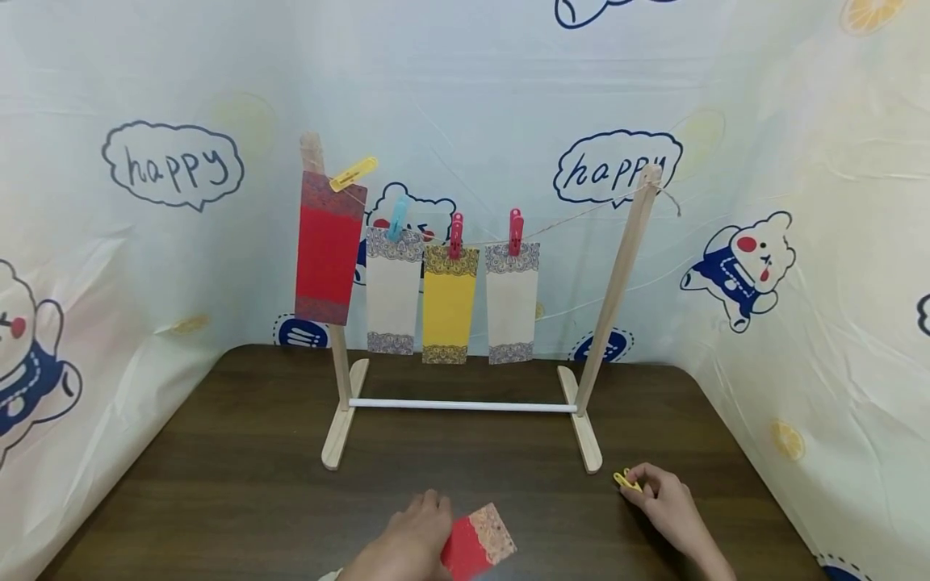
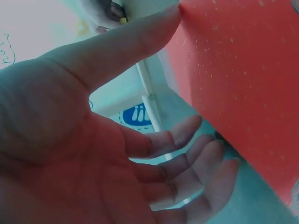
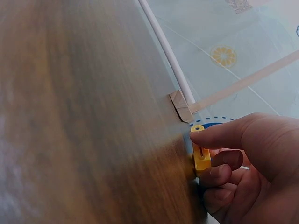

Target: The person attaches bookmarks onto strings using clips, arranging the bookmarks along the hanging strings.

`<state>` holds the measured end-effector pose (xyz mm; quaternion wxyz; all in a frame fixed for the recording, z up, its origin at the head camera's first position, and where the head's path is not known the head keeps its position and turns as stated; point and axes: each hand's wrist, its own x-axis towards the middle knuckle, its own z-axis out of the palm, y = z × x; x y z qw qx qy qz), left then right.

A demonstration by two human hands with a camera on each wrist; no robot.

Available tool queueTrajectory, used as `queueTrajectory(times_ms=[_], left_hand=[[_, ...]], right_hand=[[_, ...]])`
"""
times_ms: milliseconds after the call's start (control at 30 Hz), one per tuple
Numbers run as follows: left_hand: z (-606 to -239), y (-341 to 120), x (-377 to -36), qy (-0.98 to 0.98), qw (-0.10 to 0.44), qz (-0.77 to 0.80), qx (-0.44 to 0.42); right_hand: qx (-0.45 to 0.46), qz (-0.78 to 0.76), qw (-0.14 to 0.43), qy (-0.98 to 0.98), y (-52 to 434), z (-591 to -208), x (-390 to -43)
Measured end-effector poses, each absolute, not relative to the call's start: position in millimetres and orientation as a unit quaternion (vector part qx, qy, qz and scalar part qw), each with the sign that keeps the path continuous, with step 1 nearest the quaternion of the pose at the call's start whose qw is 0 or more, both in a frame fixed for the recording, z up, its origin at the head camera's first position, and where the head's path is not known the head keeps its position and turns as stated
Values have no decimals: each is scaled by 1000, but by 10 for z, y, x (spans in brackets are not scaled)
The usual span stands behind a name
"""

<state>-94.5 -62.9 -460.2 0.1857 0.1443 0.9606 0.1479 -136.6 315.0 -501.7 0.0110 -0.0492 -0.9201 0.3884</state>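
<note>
My left hand (image 1: 410, 537) is at a red card (image 1: 465, 550) with a tan lace-patterned end, low in the head view. In the left wrist view the thumb touches one edge of the red card (image 2: 243, 79), while the curved fingers are along another edge. Over at the right, my right hand (image 1: 670, 510) pinches a yellow clothespin (image 1: 626, 481) just above the table. The right wrist view shows the thumb on one side of that clothespin (image 3: 201, 151) and the curled fingers on the other.
Behind the hands a wooden stand (image 1: 617, 298) with a white crossbar (image 1: 465, 405) holds a string. Pegged on it are a red card (image 1: 328, 254), white cards (image 1: 392, 294) and a yellow card (image 1: 449, 307). A patterned cloth (image 1: 465, 73) encloses the brown table (image 1: 218, 468).
</note>
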Motion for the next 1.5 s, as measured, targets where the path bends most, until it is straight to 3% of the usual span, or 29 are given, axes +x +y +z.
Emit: queueTrajectory(times_ms=[200,467,767,1233,1500], left_hand=[[-4575,-648,-908,940,211,225,148],[-4481,-686,-907,904,138,328,237],[-4372,-683,-954,882,86,399,233],[-4275,-712,-1014,857,77,460,219],[-4281,-749,-1049,849,82,469,228]], right_hand=[[-51,392,4,-919,3151,-5052,-1346],[-51,391,11,-919,3142,-5037,-1369],[-44,386,27,-921,3133,-5022,-1369],[-51,375,120,-918,3142,-5014,-1344],[30,349,277,-895,2979,-4861,-1279]])
